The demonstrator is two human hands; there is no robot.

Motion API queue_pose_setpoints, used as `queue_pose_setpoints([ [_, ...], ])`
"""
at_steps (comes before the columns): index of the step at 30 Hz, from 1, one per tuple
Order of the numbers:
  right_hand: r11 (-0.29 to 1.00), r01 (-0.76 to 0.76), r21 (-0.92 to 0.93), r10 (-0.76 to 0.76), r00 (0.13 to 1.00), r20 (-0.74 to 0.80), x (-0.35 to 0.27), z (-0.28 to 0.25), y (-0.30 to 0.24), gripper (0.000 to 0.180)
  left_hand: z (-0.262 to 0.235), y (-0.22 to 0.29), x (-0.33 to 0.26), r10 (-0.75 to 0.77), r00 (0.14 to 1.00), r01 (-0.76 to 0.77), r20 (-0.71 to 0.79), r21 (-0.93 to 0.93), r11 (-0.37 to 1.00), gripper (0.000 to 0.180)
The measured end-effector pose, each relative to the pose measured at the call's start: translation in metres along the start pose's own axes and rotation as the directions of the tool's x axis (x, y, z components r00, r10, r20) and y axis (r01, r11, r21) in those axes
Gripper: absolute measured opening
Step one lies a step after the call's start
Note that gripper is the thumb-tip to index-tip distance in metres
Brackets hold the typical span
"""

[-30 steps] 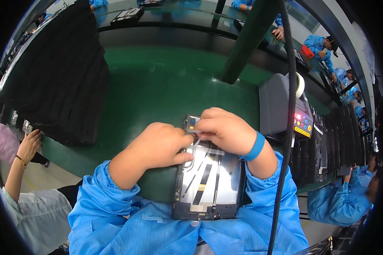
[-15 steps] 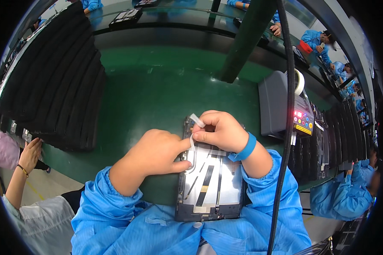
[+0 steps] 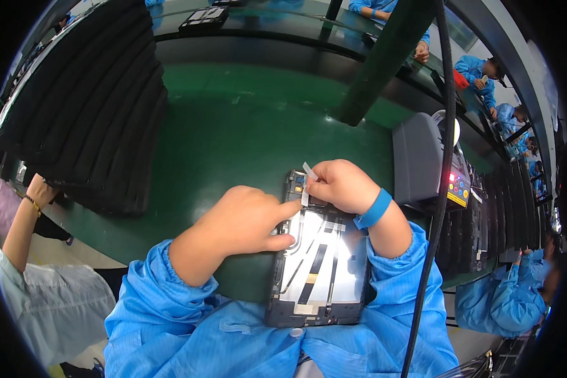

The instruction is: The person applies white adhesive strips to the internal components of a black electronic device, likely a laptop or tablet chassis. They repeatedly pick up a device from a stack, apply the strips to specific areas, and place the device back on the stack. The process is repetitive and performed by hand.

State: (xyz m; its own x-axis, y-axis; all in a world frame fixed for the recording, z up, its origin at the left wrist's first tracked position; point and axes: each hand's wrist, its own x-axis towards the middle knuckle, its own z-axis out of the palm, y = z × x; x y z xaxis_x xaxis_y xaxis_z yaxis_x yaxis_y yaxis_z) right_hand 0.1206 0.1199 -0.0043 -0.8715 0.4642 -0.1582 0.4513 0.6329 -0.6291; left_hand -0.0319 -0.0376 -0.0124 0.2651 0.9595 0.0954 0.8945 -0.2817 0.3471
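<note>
An opened tablet [image 3: 348, 264] with a black frame, silver plate and dark ribbon strips rests at the table's near edge, against my blue smock. My right hand [image 3: 345, 184] pinches a whitish translucent strip of tape [image 3: 309, 170] over its far left corner. The tape's lower part hangs down toward the tablet's upper left side. My left hand [image 3: 236, 220] lies along the tablet's left edge, index finger and thumb stretched out and apart. That index fingertip is at the strip's lower end; the thumb touches the frame. The other left fingers are curled out of sight.
Black trays [image 3: 82, 107] form a tall stack at left, with another person's hand [image 3: 39, 191] beside it. A grey tape dispenser [image 3: 419, 154] stands right, behind a hanging black cable [image 3: 446, 138]. A dark post [image 3: 384, 69] rises at the back. More black trays [image 3: 504, 208] stand right.
The tape, earlier curled beside my left index finger, now runs straighter between both hands. The view has shifted slightly, so tablet and hands appear farther right. The other person's hand at left has moved up.
</note>
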Motion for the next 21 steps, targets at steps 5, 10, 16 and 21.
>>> queue_pose_setpoints([
  [5, 0.995, -0.031, -0.095, 0.028, 0.999, -0.029, 0.003, 0.002, -0.003, 0.022, 0.002, 0.0, -0.001, -0.007, 1.0, 0.007, 0.005, 0.005, 1.0, 0.047],
  [10, 0.992, -0.076, -0.098, 0.072, 0.996, -0.047, 0.002, 0.004, -0.007, 0.022, 0.002, 0.0, -0.001, -0.015, 1.0, 0.015, 0.01, 0.009, 1.0, 0.049],
  [16, 0.962, -0.238, -0.135, 0.192, 0.939, -0.285, -0.012, 0.001, -0.013, 0.028, 0.0, 0.001, -0.001, -0.032, 0.999, 0.031, 0.023, 0.025, 0.999, 0.05],
  [21, 0.961, 0.276, -0.023, -0.27, 0.916, -0.297, -0.032, 0.015, -0.015, 0.027, -0.003, 0.003, -0.001, -0.052, 0.998, 0.051, 0.036, 0.033, 0.998, 0.05],
])
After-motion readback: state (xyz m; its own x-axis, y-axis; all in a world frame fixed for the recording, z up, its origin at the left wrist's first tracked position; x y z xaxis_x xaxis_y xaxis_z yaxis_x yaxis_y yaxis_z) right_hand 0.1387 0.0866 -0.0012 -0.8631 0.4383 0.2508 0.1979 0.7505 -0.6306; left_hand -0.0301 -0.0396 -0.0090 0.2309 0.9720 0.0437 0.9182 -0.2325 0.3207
